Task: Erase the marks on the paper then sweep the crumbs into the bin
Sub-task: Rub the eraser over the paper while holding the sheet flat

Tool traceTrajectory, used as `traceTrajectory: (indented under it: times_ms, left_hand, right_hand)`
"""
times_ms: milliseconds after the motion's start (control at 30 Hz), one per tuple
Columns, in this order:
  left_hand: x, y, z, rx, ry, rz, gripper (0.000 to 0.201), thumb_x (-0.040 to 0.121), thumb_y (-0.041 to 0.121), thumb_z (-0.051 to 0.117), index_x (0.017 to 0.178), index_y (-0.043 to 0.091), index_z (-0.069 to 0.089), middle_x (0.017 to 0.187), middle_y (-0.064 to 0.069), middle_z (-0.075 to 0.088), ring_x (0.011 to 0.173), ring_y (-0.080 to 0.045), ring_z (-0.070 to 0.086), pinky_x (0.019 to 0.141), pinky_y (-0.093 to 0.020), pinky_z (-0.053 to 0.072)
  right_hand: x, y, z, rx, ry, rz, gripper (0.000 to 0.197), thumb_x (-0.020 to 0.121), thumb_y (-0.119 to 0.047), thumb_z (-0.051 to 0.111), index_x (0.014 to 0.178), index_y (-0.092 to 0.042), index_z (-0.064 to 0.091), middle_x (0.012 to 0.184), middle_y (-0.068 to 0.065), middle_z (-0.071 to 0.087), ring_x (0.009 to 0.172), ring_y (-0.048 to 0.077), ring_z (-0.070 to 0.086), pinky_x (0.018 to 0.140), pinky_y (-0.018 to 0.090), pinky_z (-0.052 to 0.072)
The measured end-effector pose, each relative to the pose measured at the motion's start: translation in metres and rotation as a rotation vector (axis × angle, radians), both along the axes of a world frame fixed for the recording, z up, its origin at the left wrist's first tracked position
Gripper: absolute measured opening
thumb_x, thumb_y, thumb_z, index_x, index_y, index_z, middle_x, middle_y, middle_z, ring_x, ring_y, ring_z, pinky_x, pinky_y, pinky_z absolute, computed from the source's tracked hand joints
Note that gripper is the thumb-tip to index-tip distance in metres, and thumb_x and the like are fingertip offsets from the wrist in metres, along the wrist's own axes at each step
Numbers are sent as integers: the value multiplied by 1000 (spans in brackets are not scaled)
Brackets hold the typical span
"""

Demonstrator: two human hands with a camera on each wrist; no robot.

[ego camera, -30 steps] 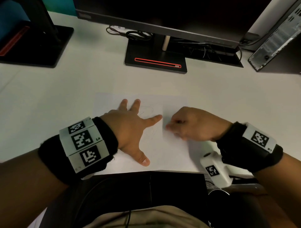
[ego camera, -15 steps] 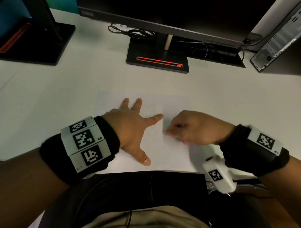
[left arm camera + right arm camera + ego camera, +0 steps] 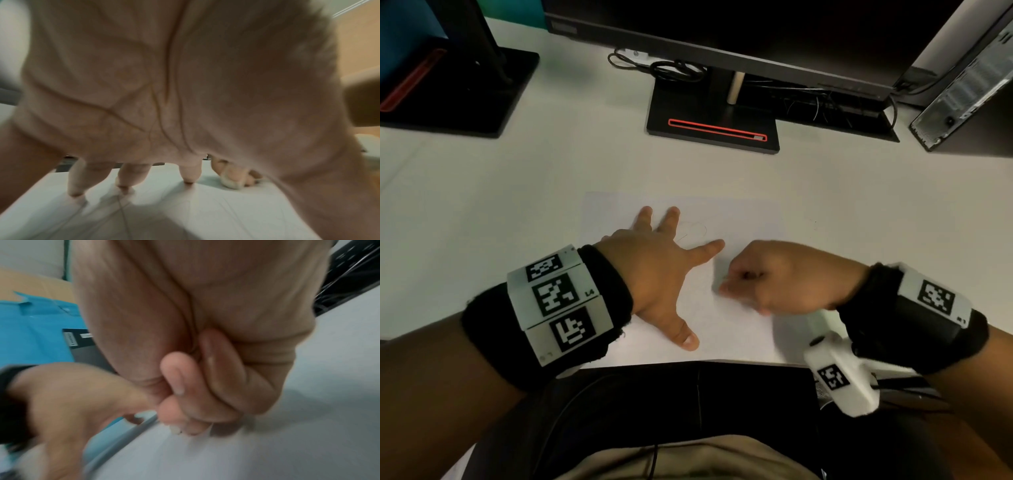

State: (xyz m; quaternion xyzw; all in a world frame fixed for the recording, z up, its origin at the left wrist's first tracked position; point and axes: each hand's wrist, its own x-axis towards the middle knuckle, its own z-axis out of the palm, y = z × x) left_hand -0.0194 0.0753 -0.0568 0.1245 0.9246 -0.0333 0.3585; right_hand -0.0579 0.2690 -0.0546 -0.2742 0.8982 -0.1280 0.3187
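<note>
paper (image 3: 743, 219): white sheet, flat on the bench (image 3: 517, 192), near the front edge; faint pencil marks (image 3: 693, 231) show just beyond the left index finger

left hand (image 3: 654, 270): palm down on the left half of the paper, fingers spread and straight, fingertips (image 3: 186, 177) touching the sheet in the left wrist view; grip open, holding nothing, only pressing the sheet flat

right hand (image 3: 780, 277): just right of the left index fingertip, over the middle of the paper, blurred; fingers curled into a fist, thumb and fingertips pinched low against the sheet; grip closed on a small white eraser (image 3: 229, 184), its pale end showing under the fingertips in the left wrist view and as a pale tip (image 3: 175, 430) in the right wrist view

wrist bands: black, with white marker blocks, one on each forearm

monitor stand (image 3: 714, 120): black base with red-outlined slot, at the back of the bench, well apart from the paper; cables (image 3: 664, 70) coiled behind it

second stand (image 3: 452, 92): black, red strip, far left rear

computer case (image 3: 962, 92): grey, tilted, far right rear

bin: not seen in any view; crumbs: too small to tell
</note>
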Motion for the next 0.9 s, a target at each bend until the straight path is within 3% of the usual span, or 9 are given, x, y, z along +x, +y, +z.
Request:
traceTrajectory:
  times_ms: [167,267,367,433,500,633,733,833,900]
  left_hand:
    - [0,-1,0,7,6,0,134,56,86,71,141,61,-30,158,-7,-39,147,-41,-28,115,-60,30]
    - [0,-1,-1,9,8,-1,134,56,86,71,141,61,-30,158,-7,-39,147,-41,-27,115,-60,31]
    - [1,-2,-1,5,9,-4,134,55,87,70,141,61,-31,158,-7,-39,147,-42,-27,115,-59,30]
    - [1,-2,-1,-1,11,-7,134,55,87,70,141,60,-31,158,-8,-39,147,-42,-26,113,-58,31]
    - [1,-2,-1,-1,15,-10,134,55,87,69,140,61,-31,159,-7,-38,148,-41,-26,113,-57,32]
    - [2,-2,-1,-3,18,-9,134,55,88,69,141,60,-30,158,-7,-39,148,-41,-26,114,-56,30]
    - [2,-3,-1,-1,12,-6,135,55,88,69,141,59,-31,158,-7,-39,148,-41,-26,113,-57,31]
    - [1,-2,0,-13,17,-6,142,54,88,69,144,51,-34,159,-7,-38,148,-40,-25,112,-57,32]
    - [1,-2,-1,-18,25,-4,147,54,88,70,147,43,-35,160,-6,-36,149,-40,-23,112,-58,33]
  right_hand:
    - [-5,0,1,5,53,-3,44,100,-40,52,77,-5,65,65,4,69,59,19,60,69,39,54]
    - [-3,0,-1,16,3,22,45,101,-42,53,75,-8,65,59,-2,65,53,11,55,65,33,51]
    - [-15,3,1,-9,81,-61,45,100,-40,53,73,-6,64,63,4,68,53,12,52,65,36,51]
    - [-5,-3,1,-11,66,0,44,101,-39,53,75,-5,63,67,8,69,54,12,53,66,37,51]
    - [2,-6,-1,-3,13,59,46,101,-41,52,76,-4,63,68,8,69,53,11,53,66,35,51]
    - [-17,0,0,-21,71,-52,48,100,-41,52,73,-3,63,63,6,68,52,12,52,66,37,52]
    - [-4,-7,-1,2,47,35,46,101,-40,53,74,-5,63,66,7,67,54,11,53,64,36,51]
    - [-14,-5,0,4,40,11,45,101,-42,53,67,-14,63,57,-3,64,50,6,52,61,28,45]
    - [-25,-2,3,-3,85,-40,46,101,-42,52,66,-14,63,59,-3,66,53,10,55,65,31,49]
